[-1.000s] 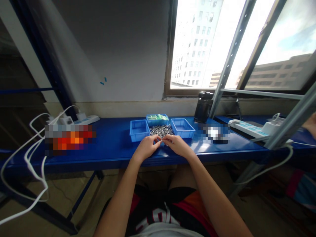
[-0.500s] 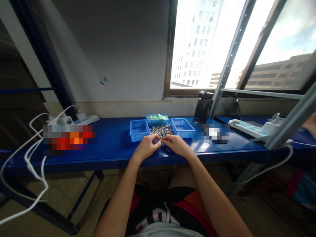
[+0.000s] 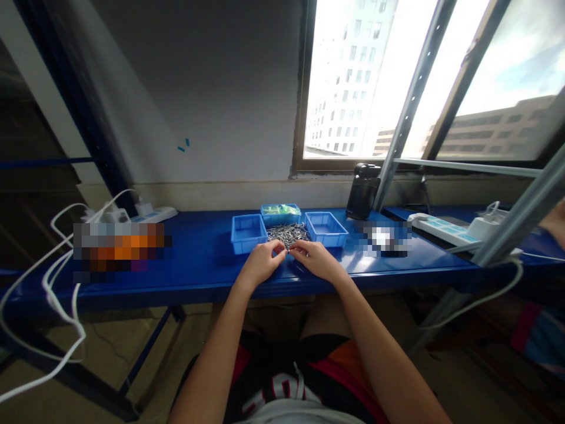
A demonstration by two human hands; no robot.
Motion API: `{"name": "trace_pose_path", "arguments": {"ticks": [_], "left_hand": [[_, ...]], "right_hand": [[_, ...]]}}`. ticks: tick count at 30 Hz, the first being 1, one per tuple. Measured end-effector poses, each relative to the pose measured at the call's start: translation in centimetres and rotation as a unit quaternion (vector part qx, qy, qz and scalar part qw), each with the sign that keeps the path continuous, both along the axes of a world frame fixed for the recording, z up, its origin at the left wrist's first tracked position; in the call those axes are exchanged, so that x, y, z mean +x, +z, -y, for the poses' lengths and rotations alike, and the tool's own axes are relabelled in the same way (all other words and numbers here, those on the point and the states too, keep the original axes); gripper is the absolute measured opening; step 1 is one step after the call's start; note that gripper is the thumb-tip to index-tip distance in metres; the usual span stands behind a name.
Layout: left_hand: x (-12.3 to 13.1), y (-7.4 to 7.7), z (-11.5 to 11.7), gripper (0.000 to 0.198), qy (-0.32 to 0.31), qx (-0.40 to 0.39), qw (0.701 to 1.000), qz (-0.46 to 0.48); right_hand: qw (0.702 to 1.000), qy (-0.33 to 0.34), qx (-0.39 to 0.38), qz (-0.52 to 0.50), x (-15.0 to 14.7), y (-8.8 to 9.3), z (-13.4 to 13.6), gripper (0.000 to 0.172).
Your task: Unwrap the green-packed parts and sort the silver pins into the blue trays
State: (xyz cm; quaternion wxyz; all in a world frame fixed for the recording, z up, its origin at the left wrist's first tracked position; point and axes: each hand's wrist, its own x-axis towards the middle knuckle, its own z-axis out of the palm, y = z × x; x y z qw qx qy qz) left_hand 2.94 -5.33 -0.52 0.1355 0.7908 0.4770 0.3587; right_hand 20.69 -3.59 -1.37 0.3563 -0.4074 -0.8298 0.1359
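A heap of small silvery metal pieces, which look like screws [image 3: 289, 232], lies on the blue table between the bins. At its near edge my left hand [image 3: 265, 259] and my right hand [image 3: 312, 257] meet, both with fingertips pinched together. Between the fingertips is a small shiny piece that looks like a screw; the fingers cover most of it. To the left of the heap stands a blue bin [image 3: 248, 242], to the right another blue bin [image 3: 327, 240]. Behind the heap, a third blue bin [image 3: 269, 218] holds green and clear plastic material.
A black flask-like container [image 3: 364, 191] stands at the back right near a metal post [image 3: 408, 100]. Power strips [image 3: 450, 232] with white cables [image 3: 66, 315] lie at both sides. Blurred items sit at left and right. Another person's arm shows at the right edge.
Both hands stay at the near edge of the heap, with slight finger movement around the small piece. The bins and heap have not moved.
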Motion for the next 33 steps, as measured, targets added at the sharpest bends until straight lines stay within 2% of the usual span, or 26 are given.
{"name": "trace_pose_path", "arguments": {"ticks": [5,10,19,33], "left_hand": [[0.03,-0.04,-0.04,0.021,-0.004,0.005,1.000,-0.012],[0.00,-0.16,-0.12,0.022,-0.006,0.005,1.000,-0.014],[-0.05,-0.56,-0.43,0.026,0.045,0.009,0.999,-0.029],[-0.05,-0.31,-0.24,0.018,0.042,-0.003,0.999,-0.032]], "right_hand": [[0.999,-0.017,-0.015,-0.028,-0.05,-0.04,-0.01,0.023],[1.000,0.002,-0.009,-0.015,0.07,-0.02,0.03,0.020],[1.000,-0.002,-0.009,-0.023,0.07,0.03,-0.05,0.026],[1.000,-0.009,-0.009,-0.022,0.12,-0.06,-0.08,0.024]]}}
